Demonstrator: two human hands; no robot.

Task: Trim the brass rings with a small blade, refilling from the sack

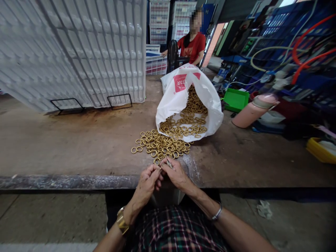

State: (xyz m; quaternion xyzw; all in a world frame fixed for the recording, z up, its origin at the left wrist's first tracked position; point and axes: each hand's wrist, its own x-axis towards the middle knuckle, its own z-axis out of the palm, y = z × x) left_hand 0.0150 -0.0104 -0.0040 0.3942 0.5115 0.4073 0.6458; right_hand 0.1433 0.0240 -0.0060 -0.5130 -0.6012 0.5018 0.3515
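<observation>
Over the table's front edge, my left hand [149,180] pinches what looks like a gold-coloured ring, mostly hidden by the fingertips. Touching it from the other side is my right hand [179,175], closed around a small grey metal tool [169,163]; only its tip shows, so I cannot tell its exact kind. Just beyond my fingers lies a loose pile of gold-coloured rings [165,145]. More rings [194,101] fill a white plastic sack [212,92] with red print, lying on its side with its mouth facing me.
White ribbed plastic trays [105,52] stand upright at the left against black wire stands [119,101]. To the right are a green bin [236,99], a pink bottle [252,112] and a yellow container [320,150]. A person in red [193,45] sits behind the brown table [78,143].
</observation>
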